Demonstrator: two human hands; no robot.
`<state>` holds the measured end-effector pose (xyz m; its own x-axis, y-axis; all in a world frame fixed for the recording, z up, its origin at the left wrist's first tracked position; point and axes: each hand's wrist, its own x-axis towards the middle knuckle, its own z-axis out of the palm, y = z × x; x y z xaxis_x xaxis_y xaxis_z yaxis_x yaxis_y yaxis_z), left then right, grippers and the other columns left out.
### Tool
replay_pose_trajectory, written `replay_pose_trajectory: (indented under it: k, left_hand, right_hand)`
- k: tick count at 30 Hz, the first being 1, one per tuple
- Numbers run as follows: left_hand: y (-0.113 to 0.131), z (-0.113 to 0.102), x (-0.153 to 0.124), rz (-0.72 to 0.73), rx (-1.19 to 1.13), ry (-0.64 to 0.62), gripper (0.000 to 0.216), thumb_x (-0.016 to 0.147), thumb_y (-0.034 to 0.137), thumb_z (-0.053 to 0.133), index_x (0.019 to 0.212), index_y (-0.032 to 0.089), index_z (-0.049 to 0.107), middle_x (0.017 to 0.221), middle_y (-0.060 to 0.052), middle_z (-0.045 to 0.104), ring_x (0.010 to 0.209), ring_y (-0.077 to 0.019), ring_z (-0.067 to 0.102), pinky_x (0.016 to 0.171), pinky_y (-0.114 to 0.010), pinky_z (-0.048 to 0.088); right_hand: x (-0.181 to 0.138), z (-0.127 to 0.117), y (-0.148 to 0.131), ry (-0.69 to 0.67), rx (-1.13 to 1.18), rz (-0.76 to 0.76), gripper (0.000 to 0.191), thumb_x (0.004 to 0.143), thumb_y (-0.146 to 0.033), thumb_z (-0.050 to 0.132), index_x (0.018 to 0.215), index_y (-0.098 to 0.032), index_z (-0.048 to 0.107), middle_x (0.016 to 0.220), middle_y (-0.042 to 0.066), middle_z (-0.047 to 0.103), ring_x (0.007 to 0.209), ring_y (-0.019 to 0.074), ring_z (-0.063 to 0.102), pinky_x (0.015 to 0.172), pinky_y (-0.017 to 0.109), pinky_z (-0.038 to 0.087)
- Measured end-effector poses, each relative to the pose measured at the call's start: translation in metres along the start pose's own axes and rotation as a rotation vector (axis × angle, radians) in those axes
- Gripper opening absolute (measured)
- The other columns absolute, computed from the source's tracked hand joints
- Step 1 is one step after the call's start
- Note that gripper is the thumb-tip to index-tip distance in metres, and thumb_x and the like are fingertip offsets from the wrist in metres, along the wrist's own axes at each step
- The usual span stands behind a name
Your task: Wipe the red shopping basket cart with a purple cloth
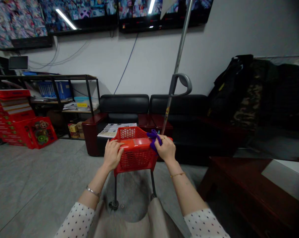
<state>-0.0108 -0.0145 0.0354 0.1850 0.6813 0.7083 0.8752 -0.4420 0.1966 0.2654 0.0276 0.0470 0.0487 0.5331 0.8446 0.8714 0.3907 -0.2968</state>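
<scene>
In front of me stands a small red shopping cart [136, 160] with a lattice basket on thin grey legs. My left hand [113, 154] is closed around the left end of its red handle [130, 144], thumb lying along the near side. At the handle's right end, my right hand [167, 148] is closed on a purple cloth [153, 138], which bunches against the handle and basket rim. The right fingertips are partly hidden. A grey metal pole [180, 49] with a looped grip rises from the cart's right side, its lower end hidden behind my right hand.
Behind the cart, a black sofa [124, 101] with dark red armrests holds newspapers [111, 129]. A dark wooden table [233, 178] stands close on the right. Red boxes [13, 119] and a shelf [90, 79] are at left; coats [253, 89] hang at right.
</scene>
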Motion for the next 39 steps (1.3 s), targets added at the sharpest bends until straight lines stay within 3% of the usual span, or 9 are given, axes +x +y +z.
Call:
replay_pose_trajectory:
  k: [4,9,13,17,24,28,32,35,39]
  left_hand:
    - [0.015,0.006,0.000,-0.043,-0.023,0.034,0.033,0.096,0.033,0.035,0.111,0.024,0.064,0.108,-0.006,0.066,0.119,-0.0232,0.050,0.117,-0.053,0.020]
    - [0.012,0.002,-0.001,-0.079,-0.050,0.047,0.039,0.097,0.031,0.028,0.110,0.022,0.064,0.111,-0.007,0.066,0.117,-0.0224,0.052,0.117,-0.052,0.021]
    - [-0.005,-0.008,0.000,-0.064,-0.072,-0.052,0.046,0.098,0.032,0.022,0.113,0.020,0.064,0.114,-0.007,0.065,0.118,-0.0212,0.052,0.117,-0.050,0.024]
    - [-0.004,-0.008,0.001,-0.044,-0.077,-0.091,0.044,0.099,0.031,0.023,0.115,0.022,0.063,0.114,-0.005,0.064,0.120,-0.0200,0.051,0.118,-0.051,0.022]
    - [0.012,-0.003,-0.004,-0.020,0.064,-0.050,0.037,0.097,0.035,0.035,0.124,0.020,0.057,0.113,-0.009,0.063,0.126,-0.0260,0.046,0.118,-0.058,0.018]
    - [0.001,-0.010,-0.006,0.035,0.102,-0.072,0.038,0.096,0.033,0.037,0.128,0.019,0.053,0.119,-0.010,0.061,0.127,-0.0262,0.046,0.117,-0.055,0.024]
    - [0.002,-0.009,-0.008,0.078,0.077,-0.095,0.042,0.092,0.033,0.044,0.131,0.019,0.049,0.121,-0.011,0.059,0.127,-0.0263,0.047,0.117,-0.057,0.025]
    - [0.010,-0.001,-0.010,0.088,0.098,-0.075,0.057,0.079,0.029,0.058,0.132,0.016,0.045,0.127,-0.015,0.055,0.129,-0.0311,0.045,0.117,-0.060,0.021]
    - [0.009,0.004,-0.011,0.086,0.159,-0.052,0.061,0.070,0.015,0.055,0.130,0.010,0.044,0.124,-0.019,0.056,0.125,-0.0325,0.049,0.116,-0.057,0.026]
  right_hand:
    - [-0.010,0.014,-0.041,0.101,-0.062,0.114,0.028,0.087,-0.027,0.049,0.098,-0.015,0.071,0.092,0.011,0.070,0.085,0.0232,0.060,0.081,0.035,0.042]
    - [-0.032,0.037,-0.104,0.132,-0.032,-0.224,0.032,0.085,-0.031,0.057,0.112,-0.017,0.068,0.111,0.011,0.069,0.099,0.0239,0.058,0.094,0.038,0.038]
    - [-0.038,0.036,-0.062,0.131,-0.035,-0.440,0.038,0.085,-0.030,0.057,0.121,-0.022,0.064,0.120,0.009,0.066,0.106,0.0230,0.056,0.100,0.038,0.037]
    - [-0.042,0.038,-0.018,0.309,-0.007,-0.216,0.038,0.089,-0.028,0.048,0.123,-0.021,0.063,0.116,0.011,0.065,0.109,0.0245,0.056,0.100,0.042,0.041]
    - [-0.039,0.048,-0.077,0.263,0.008,-0.325,0.037,0.088,-0.032,0.054,0.121,-0.018,0.065,0.111,0.011,0.069,0.106,0.0239,0.058,0.099,0.039,0.040]
    - [-0.030,0.032,-0.051,0.140,0.011,-0.504,0.038,0.087,-0.032,0.057,0.122,-0.020,0.065,0.115,0.009,0.068,0.104,0.0219,0.059,0.097,0.035,0.041]
    - [-0.034,0.032,-0.034,0.340,0.037,-0.257,0.036,0.088,-0.030,0.052,0.120,-0.019,0.065,0.108,0.011,0.069,0.102,0.0236,0.060,0.095,0.039,0.042]
    - [-0.041,0.046,-0.068,0.398,0.017,-0.138,0.035,0.088,-0.030,0.052,0.117,-0.018,0.066,0.106,0.012,0.069,0.102,0.0249,0.059,0.096,0.041,0.041]
    - [-0.044,0.058,-0.109,0.241,0.009,-0.408,0.035,0.087,-0.035,0.057,0.117,-0.020,0.067,0.109,0.009,0.071,0.106,0.0231,0.058,0.101,0.038,0.036]
